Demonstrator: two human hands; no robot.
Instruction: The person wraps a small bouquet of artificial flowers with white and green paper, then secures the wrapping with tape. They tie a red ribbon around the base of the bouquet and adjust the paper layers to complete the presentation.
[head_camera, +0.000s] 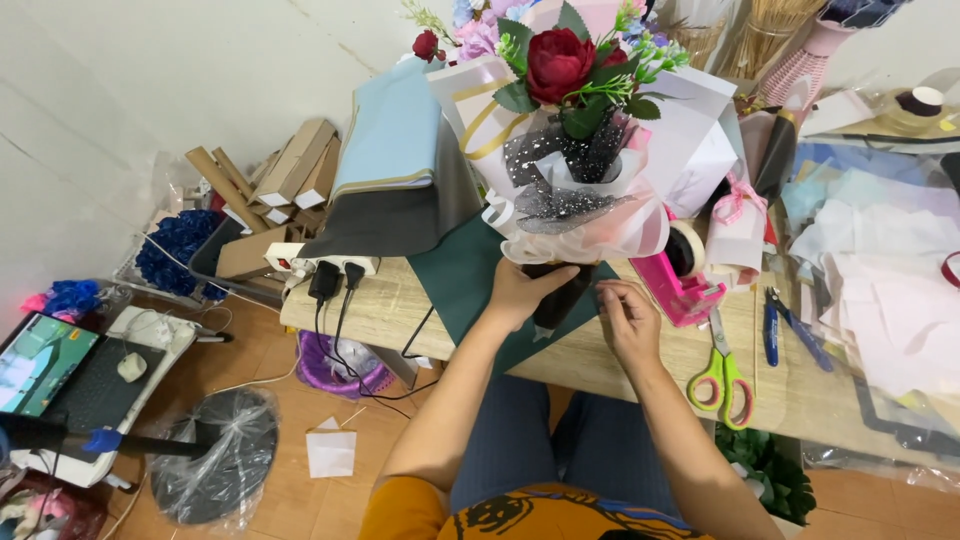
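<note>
**Both hands at the base of a wrapped bouquet**

The left hand (518, 292) is closed around the dark stem end of a bouquet (575, 130), its fingers wrapped about the lower part just under the pale wrapping. The bouquet stands nearly upright above the desk (375, 310), held at the person's front. A dark red rose (558, 62) sits at its top among green leaves, with black speckled netting below it and white and pink paper folded around the outside.

The right hand (628, 318) is just beside the stems, to their right, with its fingers drawn narrow, thumb and fingertips pinched close together at the edge of a dark green sheet (455, 280). Whether something small sits between them cannot be told. The green sheet lies flat on the desk under the bouquet's base, one corner reaching over the near edge.

To the right of the hands lies a pink tape dispenser (680, 285), and nearer the person a pair of green-handled scissors (722, 375). Blue-handled pliers (772, 328) lie beyond the scissors. A white power strip (330, 264) rests on the desk's left end, with black plugs and cords hanging down. An open laptop (45, 365) stands on the floor at far left.
</note>
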